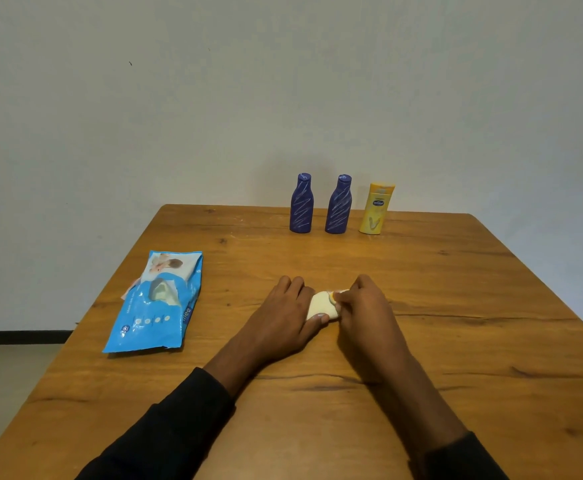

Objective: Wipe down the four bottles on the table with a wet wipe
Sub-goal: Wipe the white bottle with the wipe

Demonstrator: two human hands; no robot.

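A wooden table (456,306) stands against a pale wall (214,98). At center, the left hand (283,310) grips a small cream bottle (321,306), probably lying flat; the right hand (362,303) pinches its 3 o'clock end. Three bottles (337,206) stand at 12 o'clock, a wipes pack (158,306) at 9.

So we've got both hands down on the wooden table (456,306), left hand (285,308) and right hand (364,306) wrapped around a small pale yellow bottle (320,305) lying on its side between them. We can't really make out a wipe in the grip. At the far edge, two dark blue bottles (301,204) (339,205) and a yellow bottle (376,209) stand upright in a row. The blue wet wipe pack (158,306) lies flat off to the left, flap peeled open.
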